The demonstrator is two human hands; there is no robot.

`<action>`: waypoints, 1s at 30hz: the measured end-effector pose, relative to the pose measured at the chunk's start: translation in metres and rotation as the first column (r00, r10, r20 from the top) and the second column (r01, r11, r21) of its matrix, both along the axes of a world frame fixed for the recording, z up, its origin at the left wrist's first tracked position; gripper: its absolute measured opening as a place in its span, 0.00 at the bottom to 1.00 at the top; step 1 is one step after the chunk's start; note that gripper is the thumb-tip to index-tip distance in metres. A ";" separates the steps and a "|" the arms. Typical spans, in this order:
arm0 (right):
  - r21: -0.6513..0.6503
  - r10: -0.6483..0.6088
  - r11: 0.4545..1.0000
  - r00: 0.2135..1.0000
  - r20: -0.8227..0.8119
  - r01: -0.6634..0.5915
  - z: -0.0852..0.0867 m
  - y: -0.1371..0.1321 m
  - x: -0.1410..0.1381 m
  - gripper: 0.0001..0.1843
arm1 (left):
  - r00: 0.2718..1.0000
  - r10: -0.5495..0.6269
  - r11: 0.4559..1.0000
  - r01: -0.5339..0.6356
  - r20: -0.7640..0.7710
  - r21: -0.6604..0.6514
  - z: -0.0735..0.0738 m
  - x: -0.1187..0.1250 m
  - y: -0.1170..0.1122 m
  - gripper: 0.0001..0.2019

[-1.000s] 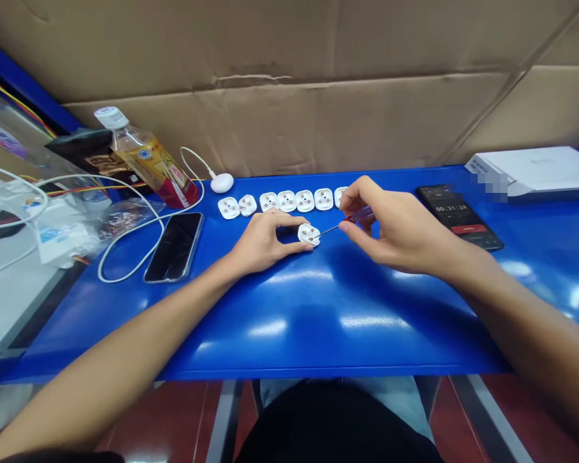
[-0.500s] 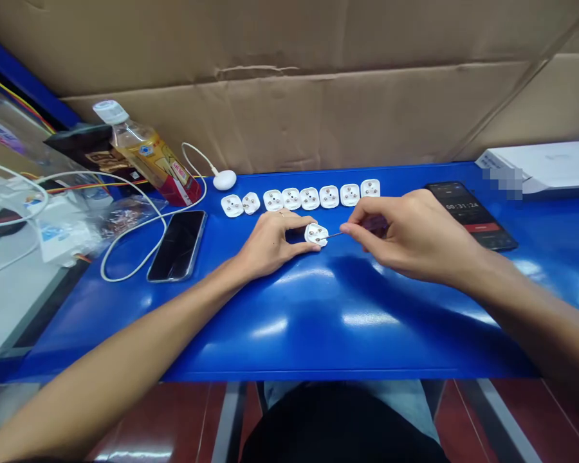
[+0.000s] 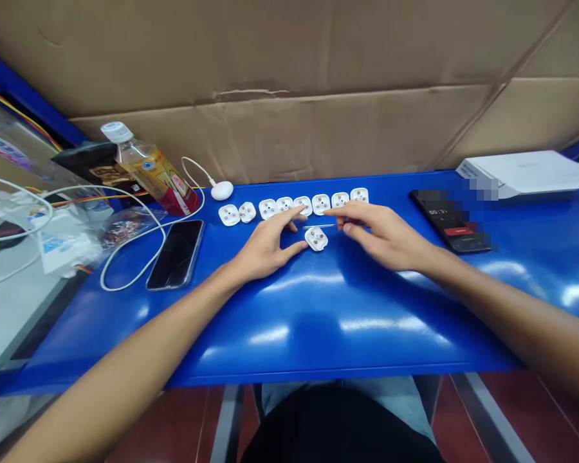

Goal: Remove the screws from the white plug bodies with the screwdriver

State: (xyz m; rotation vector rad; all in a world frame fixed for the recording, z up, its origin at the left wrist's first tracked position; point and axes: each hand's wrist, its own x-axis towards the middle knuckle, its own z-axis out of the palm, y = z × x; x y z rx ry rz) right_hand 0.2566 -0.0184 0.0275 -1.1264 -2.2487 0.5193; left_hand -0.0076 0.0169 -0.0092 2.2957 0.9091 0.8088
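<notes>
A loose white plug piece (image 3: 316, 238) with several small metal screws lies on the blue table between my hands. Just left of it is my left hand (image 3: 266, 247), with thumb and forefinger spread apart and the thumb tip close to its edge. My right hand (image 3: 383, 233) has its fingers bent around a thin screwdriver (image 3: 319, 226), whose slim shaft points left, just behind the loose piece. The handle is hidden by the fingers. Behind both hands runs a row of similar white plug pieces (image 3: 321, 204), partly covered by my fingertips.
On the left lie a phone (image 3: 175, 254), a looped white cable (image 3: 107, 252) and a leaning drink bottle (image 3: 160, 173). A white round puck (image 3: 222, 190) sits near the cardboard wall (image 3: 318, 135). To the right are a phone showing a timer (image 3: 451, 222) and a white box (image 3: 531, 172).
My left hand has let go of the plug piece, which now rests on the table. The screwdriver tip has left the piece, and my right hand has come left and turned flatter.
</notes>
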 end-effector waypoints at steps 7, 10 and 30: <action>0.014 0.105 0.993 0.953 0.284 -0.114 -0.014 0.002 -0.012 0.25 | 0.999 0.047 0.999 -0.047 -0.026 0.010 0.000 0.004 0.002 0.28; 0.041 -0.043 0.999 0.935 0.353 0.030 -0.012 -0.008 0.015 0.21 | 0.997 0.028 1.000 -0.028 -0.071 -0.001 0.007 0.001 0.001 0.23; 0.273 -0.460 0.871 0.872 0.166 0.408 -0.011 0.015 0.063 0.37 | 0.922 0.385 0.888 -0.381 0.037 0.257 0.082 -0.040 0.002 0.13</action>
